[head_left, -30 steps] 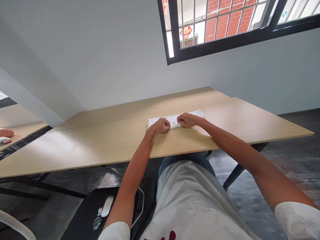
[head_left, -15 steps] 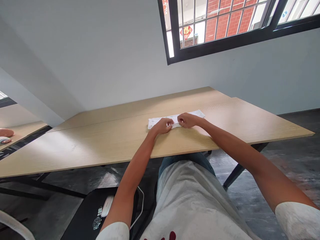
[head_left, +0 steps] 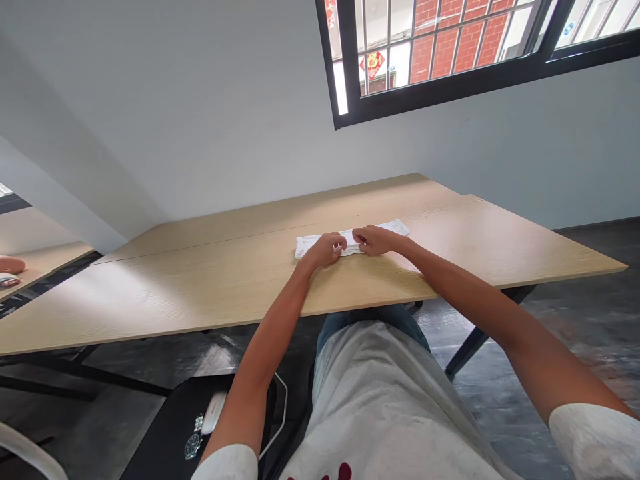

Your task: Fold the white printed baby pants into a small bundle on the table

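Note:
A long, narrow folded white cloth with a faint printed pattern lies flat on the wooden table, near its front edge. My left hand rests over the left half of it, fingers curled and pinched at the front edge. Close beside it, my right hand is closed on the cloth's middle with bent fingers. A short stretch of layered cloth shows between the two hands. The fingertips are partly hidden, so the exact grip is hard to make out.
Below the table on the left, a black seat holds a wristwatch and a white oblong object. A white cable hangs beside it. Behind the table stands a wall with a barred window.
My right hand has shifted very slightly left, toward my left hand. The cloth stays in the same place on the table.

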Action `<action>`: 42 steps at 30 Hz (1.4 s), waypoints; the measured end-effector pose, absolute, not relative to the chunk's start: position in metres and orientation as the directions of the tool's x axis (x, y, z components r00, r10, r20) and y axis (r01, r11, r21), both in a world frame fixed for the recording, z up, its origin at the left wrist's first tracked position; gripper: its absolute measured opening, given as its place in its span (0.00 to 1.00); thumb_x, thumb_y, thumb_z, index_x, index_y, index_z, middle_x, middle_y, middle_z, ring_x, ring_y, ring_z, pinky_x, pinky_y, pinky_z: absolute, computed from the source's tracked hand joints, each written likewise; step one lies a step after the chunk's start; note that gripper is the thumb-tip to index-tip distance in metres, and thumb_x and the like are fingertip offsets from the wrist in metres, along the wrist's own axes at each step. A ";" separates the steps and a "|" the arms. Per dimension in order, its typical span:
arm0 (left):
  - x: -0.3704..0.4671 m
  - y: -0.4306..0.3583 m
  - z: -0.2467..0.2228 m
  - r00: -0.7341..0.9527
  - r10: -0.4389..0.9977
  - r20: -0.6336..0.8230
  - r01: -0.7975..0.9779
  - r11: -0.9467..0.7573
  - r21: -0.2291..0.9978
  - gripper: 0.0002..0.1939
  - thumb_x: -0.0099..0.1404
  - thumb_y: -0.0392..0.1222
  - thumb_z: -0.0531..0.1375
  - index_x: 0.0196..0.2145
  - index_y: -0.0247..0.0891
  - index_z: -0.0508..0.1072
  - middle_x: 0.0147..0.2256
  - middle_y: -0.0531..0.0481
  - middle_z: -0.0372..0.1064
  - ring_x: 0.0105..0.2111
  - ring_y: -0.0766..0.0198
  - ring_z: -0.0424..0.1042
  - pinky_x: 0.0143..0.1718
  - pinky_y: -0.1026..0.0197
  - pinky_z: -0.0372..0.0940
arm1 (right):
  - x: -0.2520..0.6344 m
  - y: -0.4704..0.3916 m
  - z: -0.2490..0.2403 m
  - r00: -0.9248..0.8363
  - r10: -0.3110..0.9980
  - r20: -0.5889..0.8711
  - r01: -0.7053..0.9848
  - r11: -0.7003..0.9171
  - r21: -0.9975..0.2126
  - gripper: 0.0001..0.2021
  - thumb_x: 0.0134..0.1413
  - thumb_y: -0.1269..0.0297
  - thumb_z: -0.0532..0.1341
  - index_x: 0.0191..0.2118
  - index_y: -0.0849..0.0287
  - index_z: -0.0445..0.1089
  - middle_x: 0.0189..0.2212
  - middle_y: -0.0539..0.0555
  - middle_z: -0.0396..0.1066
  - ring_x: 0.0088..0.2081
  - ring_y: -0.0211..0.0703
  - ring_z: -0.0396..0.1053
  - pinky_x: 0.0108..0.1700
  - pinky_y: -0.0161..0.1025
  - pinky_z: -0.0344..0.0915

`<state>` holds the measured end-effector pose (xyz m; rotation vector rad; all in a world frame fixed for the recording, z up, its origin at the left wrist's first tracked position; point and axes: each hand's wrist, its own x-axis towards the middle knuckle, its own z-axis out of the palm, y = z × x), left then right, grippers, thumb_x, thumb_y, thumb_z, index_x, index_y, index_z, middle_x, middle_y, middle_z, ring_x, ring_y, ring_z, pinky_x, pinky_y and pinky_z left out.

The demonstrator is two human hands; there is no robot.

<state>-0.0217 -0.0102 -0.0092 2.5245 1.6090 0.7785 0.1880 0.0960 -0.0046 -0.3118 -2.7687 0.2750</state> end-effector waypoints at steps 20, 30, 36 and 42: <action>-0.018 -0.013 -0.011 0.351 0.882 0.314 0.832 -0.448 0.327 0.16 0.50 0.32 0.56 0.36 0.37 0.76 0.30 0.53 0.69 0.29 0.65 0.65 0.33 0.63 0.61 | 0.191 0.103 -0.001 -0.940 0.234 0.247 0.154 0.941 -0.303 0.10 0.42 0.75 0.54 0.29 0.61 0.71 0.27 0.51 0.72 0.28 0.39 0.64 0.33 0.33 0.56; -0.016 -0.013 -0.011 0.349 0.885 0.309 0.830 -0.445 0.337 0.14 0.53 0.34 0.55 0.36 0.36 0.77 0.26 0.53 0.67 0.26 0.67 0.62 0.30 0.65 0.58 | 0.194 0.108 -0.003 -0.951 0.229 0.207 0.159 0.938 -0.308 0.12 0.39 0.76 0.56 0.31 0.61 0.73 0.27 0.49 0.71 0.28 0.37 0.64 0.32 0.32 0.57; -0.015 -0.014 -0.011 0.365 0.874 0.321 0.809 -0.468 0.354 0.14 0.53 0.34 0.55 0.34 0.36 0.77 0.27 0.53 0.69 0.26 0.67 0.62 0.30 0.65 0.58 | 0.195 0.110 -0.001 -0.954 0.240 0.182 0.175 0.933 -0.315 0.11 0.38 0.75 0.57 0.31 0.61 0.72 0.27 0.49 0.70 0.29 0.38 0.65 0.32 0.32 0.57; -0.016 -0.018 -0.004 0.337 0.904 0.264 0.828 -0.418 0.374 0.09 0.52 0.36 0.55 0.26 0.35 0.76 0.23 0.53 0.66 0.25 0.68 0.60 0.28 0.65 0.56 | 0.195 0.110 0.000 -0.955 0.245 0.167 0.176 0.922 -0.346 0.08 0.39 0.73 0.57 0.29 0.61 0.71 0.25 0.49 0.69 0.28 0.37 0.63 0.31 0.32 0.55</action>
